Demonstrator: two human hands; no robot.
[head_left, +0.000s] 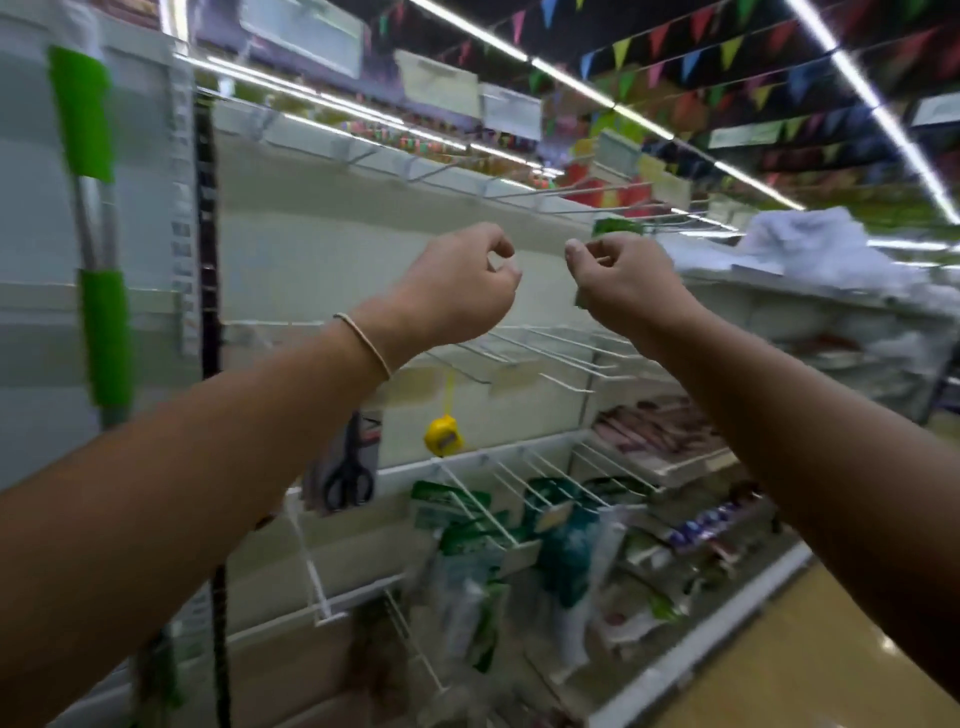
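Note:
Both my arms are raised in front of a white shop shelf wall with bare wire hooks (545, 195). My left hand (457, 286) has its fingers curled, thumb and forefinger nearly meeting, and I see nothing in it. A thin band circles its wrist. My right hand (623, 283) is curled round a small green-topped packet (615, 227), whose edge shows above the knuckles and again below the hand. Most of the packet is hidden behind the hand. The picture is blurred by motion.
A yellow tape measure (443, 435) and black scissors (349, 475) hang lower down. Green and clear packets (467, 551) fill the bottom hooks. A green-handled mop (96, 234) stands at the left. White cloth (831, 244) is piled on the right shelf; the floor aisle (810, 649) runs right.

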